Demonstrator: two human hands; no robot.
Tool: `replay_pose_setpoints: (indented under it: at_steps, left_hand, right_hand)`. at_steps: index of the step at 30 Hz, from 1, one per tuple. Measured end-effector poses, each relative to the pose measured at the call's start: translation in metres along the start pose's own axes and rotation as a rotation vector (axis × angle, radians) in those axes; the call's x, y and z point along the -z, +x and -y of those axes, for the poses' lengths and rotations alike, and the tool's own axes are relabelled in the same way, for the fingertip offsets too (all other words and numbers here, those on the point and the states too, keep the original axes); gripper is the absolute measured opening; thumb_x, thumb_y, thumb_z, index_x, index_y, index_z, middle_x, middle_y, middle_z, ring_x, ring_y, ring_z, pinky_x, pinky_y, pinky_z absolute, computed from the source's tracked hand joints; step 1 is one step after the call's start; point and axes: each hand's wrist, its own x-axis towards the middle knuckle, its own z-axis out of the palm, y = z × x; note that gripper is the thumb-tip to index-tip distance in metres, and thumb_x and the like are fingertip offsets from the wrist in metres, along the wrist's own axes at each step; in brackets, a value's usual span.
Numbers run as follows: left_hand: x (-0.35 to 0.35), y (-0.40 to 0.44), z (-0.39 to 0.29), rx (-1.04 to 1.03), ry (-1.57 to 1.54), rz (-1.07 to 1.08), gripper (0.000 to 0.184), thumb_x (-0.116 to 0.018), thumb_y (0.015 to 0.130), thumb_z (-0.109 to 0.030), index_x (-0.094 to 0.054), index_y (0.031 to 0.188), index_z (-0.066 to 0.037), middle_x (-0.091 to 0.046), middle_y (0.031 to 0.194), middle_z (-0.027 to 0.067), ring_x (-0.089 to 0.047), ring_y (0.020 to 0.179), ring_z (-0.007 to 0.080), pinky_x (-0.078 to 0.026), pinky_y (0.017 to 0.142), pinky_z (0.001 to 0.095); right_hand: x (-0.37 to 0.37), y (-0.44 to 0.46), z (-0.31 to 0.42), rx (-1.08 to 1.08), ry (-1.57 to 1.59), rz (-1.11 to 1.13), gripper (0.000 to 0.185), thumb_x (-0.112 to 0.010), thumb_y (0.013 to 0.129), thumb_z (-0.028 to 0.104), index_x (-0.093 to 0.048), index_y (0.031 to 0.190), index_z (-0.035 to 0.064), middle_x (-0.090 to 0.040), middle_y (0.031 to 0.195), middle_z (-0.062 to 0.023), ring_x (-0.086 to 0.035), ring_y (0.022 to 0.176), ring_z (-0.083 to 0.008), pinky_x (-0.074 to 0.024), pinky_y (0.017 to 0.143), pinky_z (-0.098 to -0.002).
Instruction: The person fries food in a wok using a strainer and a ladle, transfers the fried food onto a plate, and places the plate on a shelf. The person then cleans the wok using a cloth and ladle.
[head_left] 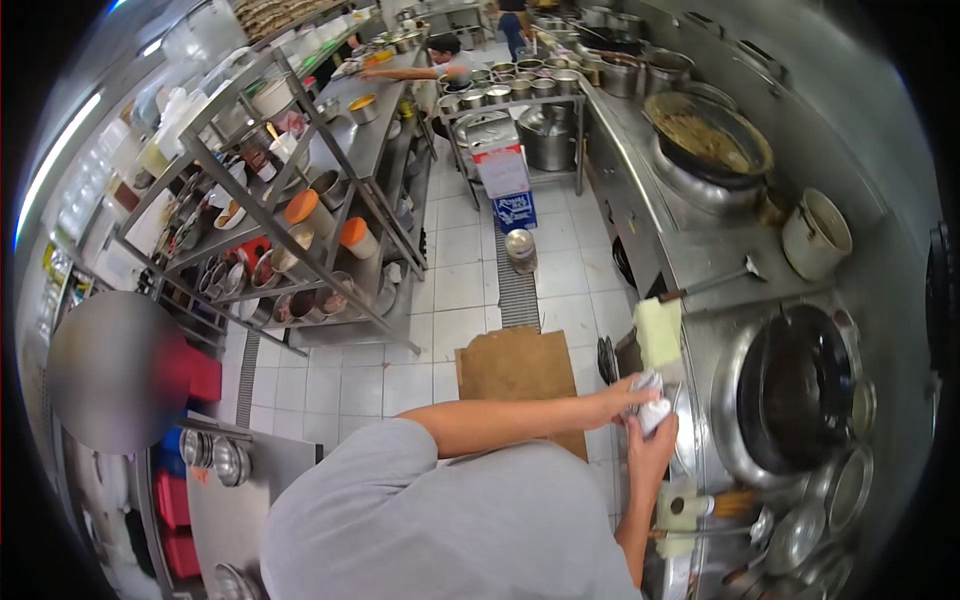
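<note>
In the head view, my left hand [612, 400] reaches across to the right, over the edge of the steel stove counter. Below it comes my right hand [652, 440], and the two meet with their fingers closed. Between them is a small white and silvery object [654, 413], partly covered by my fingers; its kind is unclear. Just beyond my hands, a pale yellow cloth [658, 332] hangs over the counter's edge. A large dark wok [790, 390] sits on the burner to the right.
A ladle [720, 280] lies on the counter, near a white pot [816, 236]. Strainers [797, 537] are at the lower right. Cardboard [520, 375] covers floor tiles. Left stands a steel shelf rack [330, 150] with containers; another person [447, 62] works farther back.
</note>
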Motion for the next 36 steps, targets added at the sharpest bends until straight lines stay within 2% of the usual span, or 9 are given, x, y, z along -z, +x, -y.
replay_pose_setpoints:
  at_steps: [7,13,15,20,22,23,27,33,36]
  left_hand:
    - [0.061,0.055,-0.011,0.272,-0.394,0.162,0.060,-0.055,0.092,-0.058,-0.052,0.132,-0.014,-0.058,0.130,0.0071,-0.059,0.116,0.0237,-0.052,0.090,0.0490]
    - [0.080,0.082,-0.061,0.170,0.041,0.083,0.049,-0.066,0.089,-0.029,-0.054,0.132,-0.010,-0.063,0.121,0.0089,-0.063,0.109,0.0239,-0.051,0.091,0.0388]
    - [0.086,0.089,-0.072,-0.102,0.200,0.103,0.042,-0.060,0.094,-0.027,-0.055,0.131,-0.008,-0.063,0.119,0.0098,-0.062,0.107,0.0207,-0.049,0.093,0.0321]
    - [0.097,0.093,-0.091,-0.121,-0.180,-0.039,0.048,-0.054,0.100,-0.035,-0.046,0.139,-0.008,-0.063,0.120,0.0103,-0.060,0.108,0.0185,-0.048,0.093,0.0297]
    - [0.113,0.110,-0.079,-0.296,0.260,-0.108,0.054,-0.054,0.100,-0.042,-0.042,0.141,-0.009,-0.062,0.117,0.0094,-0.063,0.102,0.0180,-0.051,0.088,0.0310]
    - [0.118,0.120,-0.081,-0.120,0.012,-0.003,0.053,-0.055,0.098,-0.046,-0.047,0.135,-0.008,-0.064,0.112,0.0094,-0.066,0.095,0.0180,-0.056,0.080,0.0348]
    - [0.126,0.135,-0.068,0.223,-0.653,0.291,0.045,-0.057,0.097,-0.041,-0.054,0.128,-0.009,-0.068,0.108,0.0110,-0.070,0.091,0.0253,-0.059,0.077,0.0441]
    - [0.063,0.151,-0.039,0.205,0.056,0.229,0.041,-0.058,0.097,-0.028,-0.051,0.128,-0.002,-0.066,0.106,0.0117,-0.068,0.086,0.0251,-0.059,0.067,0.0386]
    - [0.023,0.165,-0.026,0.391,-0.073,0.297,0.040,-0.059,0.096,-0.029,-0.051,0.125,-0.003,-0.065,0.102,0.0113,-0.067,0.085,0.0258,-0.058,0.065,0.0409]
  right_hand:
    - [-0.007,0.048,-0.007,-0.302,0.372,-0.067,0.040,-0.071,0.081,0.005,-0.051,0.116,-0.0022,-0.059,0.108,-0.0136,-0.057,0.100,-0.0234,-0.0439,0.092,-0.0345]
    - [-0.028,0.102,0.035,-0.353,0.660,-0.044,0.034,-0.068,0.082,0.002,-0.052,0.111,0.0002,-0.060,0.107,-0.0090,-0.057,0.098,-0.0171,-0.0454,0.090,-0.0314]
    - [-0.037,0.116,0.021,-0.278,0.843,0.233,0.037,-0.064,0.088,0.004,-0.049,0.121,-0.0015,-0.058,0.114,-0.0096,-0.056,0.105,-0.0181,-0.0435,0.095,-0.0332]
    - [-0.065,0.157,0.032,-0.399,0.836,0.102,0.062,-0.076,0.085,0.025,-0.046,0.134,-0.0017,-0.059,0.122,-0.0094,-0.059,0.107,-0.0168,-0.0472,0.091,-0.0296]
    - [-0.059,0.163,0.047,-0.394,0.928,0.176,0.064,-0.072,0.088,0.021,-0.042,0.139,-0.0017,-0.057,0.127,-0.0115,-0.058,0.110,-0.0185,-0.0471,0.093,-0.0311]
    - [-0.054,0.166,0.054,-0.388,1.018,0.239,0.065,-0.068,0.091,0.016,-0.037,0.145,-0.0017,-0.054,0.131,-0.0136,-0.058,0.112,-0.0202,-0.0471,0.095,-0.0327]
    - [-0.024,0.157,0.019,-0.345,0.644,0.010,0.052,-0.059,0.093,0.002,-0.043,0.142,-0.0026,-0.055,0.131,-0.0156,-0.060,0.112,-0.0228,-0.0505,0.095,-0.0334]
    - [0.058,0.068,-0.009,-0.391,0.195,-0.404,0.039,-0.061,0.092,0.006,-0.057,0.131,0.0068,-0.068,0.105,-0.0109,-0.065,0.089,-0.0195,-0.0532,0.076,-0.0327]
    - [0.072,-0.024,-0.074,-0.523,-0.059,-0.735,0.036,-0.060,0.091,0.005,-0.059,0.127,0.0080,-0.067,0.104,-0.0145,-0.067,0.090,-0.0235,-0.0540,0.072,-0.0330]
